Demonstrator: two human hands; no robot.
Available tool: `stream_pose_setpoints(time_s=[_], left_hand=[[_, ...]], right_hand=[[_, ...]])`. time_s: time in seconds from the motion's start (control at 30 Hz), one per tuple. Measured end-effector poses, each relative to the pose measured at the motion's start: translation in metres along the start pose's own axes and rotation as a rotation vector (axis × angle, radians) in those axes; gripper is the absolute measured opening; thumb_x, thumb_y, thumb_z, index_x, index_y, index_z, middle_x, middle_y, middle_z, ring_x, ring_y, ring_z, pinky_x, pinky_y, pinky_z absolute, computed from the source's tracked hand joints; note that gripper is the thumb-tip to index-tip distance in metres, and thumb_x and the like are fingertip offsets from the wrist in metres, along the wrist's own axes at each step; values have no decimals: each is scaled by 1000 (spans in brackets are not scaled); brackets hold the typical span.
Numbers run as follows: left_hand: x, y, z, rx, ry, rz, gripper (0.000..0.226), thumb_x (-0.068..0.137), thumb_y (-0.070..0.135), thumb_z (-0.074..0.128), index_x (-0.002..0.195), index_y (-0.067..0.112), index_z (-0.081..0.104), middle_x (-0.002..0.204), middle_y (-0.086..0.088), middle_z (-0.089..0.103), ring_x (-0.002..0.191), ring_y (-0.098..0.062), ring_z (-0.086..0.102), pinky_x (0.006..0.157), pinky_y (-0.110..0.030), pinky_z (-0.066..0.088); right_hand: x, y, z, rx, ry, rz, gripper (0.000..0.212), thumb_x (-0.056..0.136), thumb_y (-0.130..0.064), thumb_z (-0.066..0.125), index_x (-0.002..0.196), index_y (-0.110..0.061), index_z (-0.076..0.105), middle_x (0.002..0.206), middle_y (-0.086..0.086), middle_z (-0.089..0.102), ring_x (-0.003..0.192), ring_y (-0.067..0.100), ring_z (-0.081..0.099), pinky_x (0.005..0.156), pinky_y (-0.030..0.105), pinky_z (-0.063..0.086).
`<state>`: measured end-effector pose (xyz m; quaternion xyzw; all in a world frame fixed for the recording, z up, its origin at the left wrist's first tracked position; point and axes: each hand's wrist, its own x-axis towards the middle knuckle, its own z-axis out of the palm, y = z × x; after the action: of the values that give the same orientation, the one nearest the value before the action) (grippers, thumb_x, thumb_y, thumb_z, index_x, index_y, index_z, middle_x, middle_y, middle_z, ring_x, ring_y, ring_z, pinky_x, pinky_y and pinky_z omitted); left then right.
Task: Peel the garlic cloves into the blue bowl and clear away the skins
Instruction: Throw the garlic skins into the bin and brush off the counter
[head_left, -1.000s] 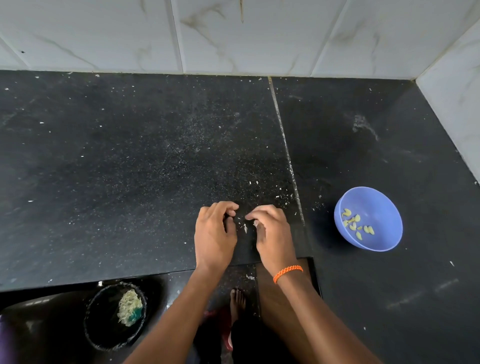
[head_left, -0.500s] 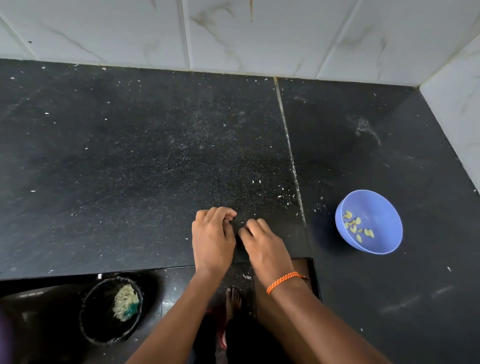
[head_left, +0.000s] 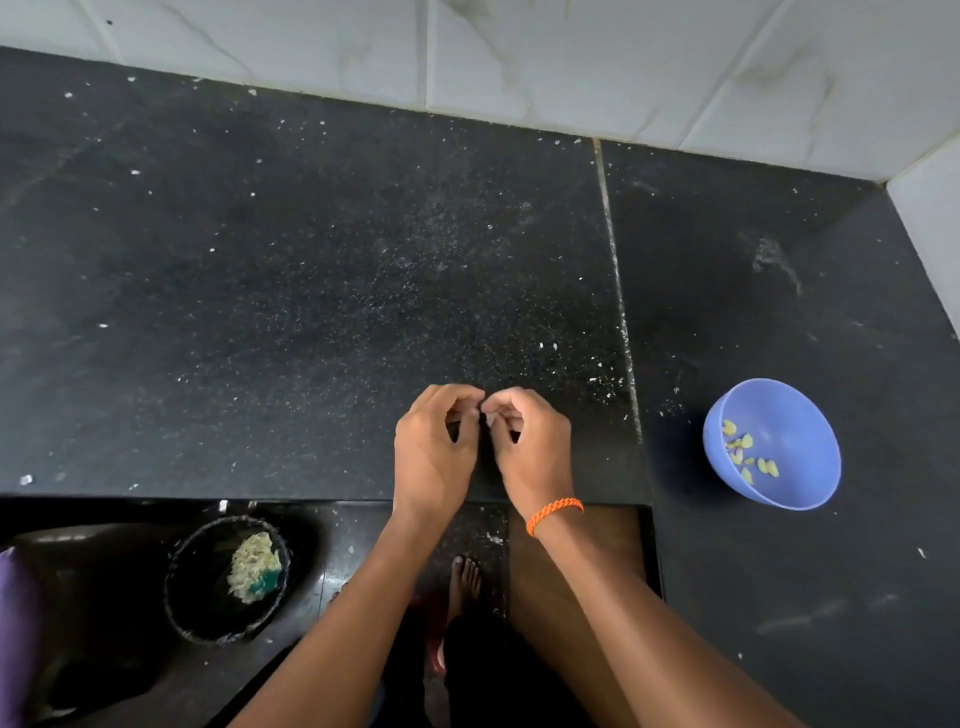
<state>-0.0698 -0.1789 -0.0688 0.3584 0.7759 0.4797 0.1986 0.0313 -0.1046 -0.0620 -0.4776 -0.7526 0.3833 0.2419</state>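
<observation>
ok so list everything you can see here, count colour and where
blue bowl: 1, blue, counter, right
peeled garlic cloves: several, pale yellow, inside bowl
skin flecks: many, white, scattered on counter
counter: 1, black, centre
wall tiles: several, white, behind counter
bin: 1, black, floor, lower left, pale scraps inside
left hand: 1, fingertips meeting the right's
right hand: 1, orange wristband
foot: 1, bare, floor below
</observation>
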Motion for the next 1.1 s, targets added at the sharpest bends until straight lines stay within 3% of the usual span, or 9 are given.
stream_pose_setpoints(time_s=[0.17,0.3,0.47,0.67,0.8,0.87,1.0,1.1], left_hand=[[-5,-3,-35,-225,128,-240,17,98,6,77,104,19,85,94,14,81,90,2,76,86,-21,62],[-15,-26,-81,-462,316,-435,11,93,8,84,98,17,87,89,6,84,89,-11,81,87,-32,65],[-49,-50,-140,-606,624,-489,12,91,0,83,102,5,85,91,-4,84,90,-19,82,84,-27,64],[-94,-121,-182,-642,931,-500,15,91,1,83,106,2,83,89,-3,84,83,-16,77,80,-26,60],[-128,-197,-170,-631,1025,-586,13,95,-2,76,105,2,83,88,2,83,83,-8,74,77,-24,57],[-143,-246,-154,-609,1035,-681,11,95,-3,74,103,-4,81,79,11,77,75,-1,67,69,-19,52],[-160,-344,-111,-638,1006,-884,28,98,-13,58,103,2,82,89,-5,82,78,-9,75,70,-22,57],[-158,-412,-81,-626,965,-960,34,103,-8,55,107,10,84,93,1,83,88,-7,79,81,-25,62]], right_hand=[[-16,-34,39,321,9,168,20,93,9,68,93,-10,76,90,-1,79,90,14,77,85,32,63],[-27,-65,75,539,-138,257,10,93,5,74,94,-5,77,93,9,80,90,20,77,83,34,63],[-58,-108,131,493,-342,74,10,93,7,72,94,-3,76,92,5,79,92,19,78,84,36,64],[-105,-120,212,386,-462,-167,12,91,7,71,94,-3,76,95,5,76,88,17,76,82,43,64],[-140,-94,273,259,-550,-447,16,89,11,68,92,-3,76,97,5,72,91,14,69,85,23,55],[-156,-65,310,227,-661,-483,18,88,12,63,91,-2,74,97,8,70,91,19,67,84,30,55],[-164,32,408,120,-682,-237,20,80,3,57,87,-11,70,90,5,70,83,22,68,79,47,58],[-162,102,488,47,-733,-61,25,82,1,52,85,-15,71,87,1,74,85,22,72,82,49,60]])
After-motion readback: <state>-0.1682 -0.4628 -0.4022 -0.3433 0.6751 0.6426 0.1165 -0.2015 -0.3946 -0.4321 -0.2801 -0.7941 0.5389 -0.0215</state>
